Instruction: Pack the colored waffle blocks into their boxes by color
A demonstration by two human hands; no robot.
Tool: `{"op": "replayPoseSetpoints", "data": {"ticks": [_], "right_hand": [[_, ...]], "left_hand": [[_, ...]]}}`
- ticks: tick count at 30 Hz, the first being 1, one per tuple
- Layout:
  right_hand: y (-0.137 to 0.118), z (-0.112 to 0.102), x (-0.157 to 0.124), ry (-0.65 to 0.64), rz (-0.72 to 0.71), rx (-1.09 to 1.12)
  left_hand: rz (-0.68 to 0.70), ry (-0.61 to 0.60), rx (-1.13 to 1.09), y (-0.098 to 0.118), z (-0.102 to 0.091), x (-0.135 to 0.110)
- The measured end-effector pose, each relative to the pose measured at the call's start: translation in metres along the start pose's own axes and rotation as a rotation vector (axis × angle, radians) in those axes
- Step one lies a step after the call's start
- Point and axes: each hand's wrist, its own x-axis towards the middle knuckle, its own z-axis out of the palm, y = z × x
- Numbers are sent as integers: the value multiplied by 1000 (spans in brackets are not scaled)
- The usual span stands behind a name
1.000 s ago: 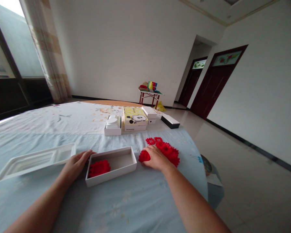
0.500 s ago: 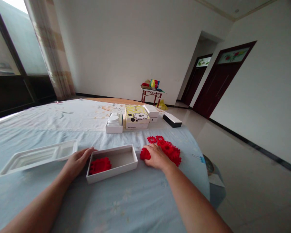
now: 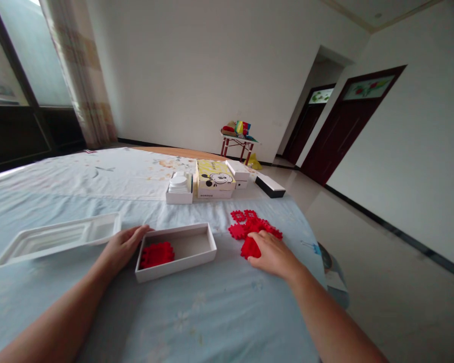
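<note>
A shallow white open box (image 3: 194, 262) stands on the cloth with red notched blocks (image 3: 159, 254) in its left end. My left hand (image 3: 126, 245) holds the box at its left end, fingertips by the back corner. On the right lies a loose pile of flat red notched pieces (image 3: 245, 222). At the near side of that pile, my right hand (image 3: 274, 252) grips a red notched piece (image 3: 250, 248) between thumb and fingers. Part of this piece is hidden by the hand.
Left of the box lies a white plastic tray (image 3: 60, 242). Farther back stand a small box with white discs (image 3: 179, 189), a yellow cartoon box (image 3: 215, 179), a white box (image 3: 238, 174) and a black-and-white box (image 3: 270, 186). The round table's edge (image 3: 321, 267) curves along the right.
My right hand has shifted right and a little nearer, along the front of the red pile. Red pieces it covered before now show. My left hand stays at the box.
</note>
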Motion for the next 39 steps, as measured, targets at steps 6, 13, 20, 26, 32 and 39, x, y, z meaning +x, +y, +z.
{"op": "replayPoseSetpoints", "data": {"ticks": [6, 13, 20, 26, 32, 39], "right_hand": [[-7, 8, 0, -40, 13, -120], [4, 14, 2, -15, -50, -6], [-5, -8, 14, 33, -198, 201], [-82, -42, 42, 5, -556, 330], [-122, -25, 79, -214, -686, 215], [-126, -12, 104, -391, -665, -26]], "left_hand": [[22, 29, 12, 0, 2, -2], [84, 73, 51, 2, 4, -4], [79, 70, 16, 6, 7, -5], [85, 41, -21, 9, 7, -8], [91, 8, -74, 10, 8, -11], [94, 7, -102, 5, 10, -8]]}}
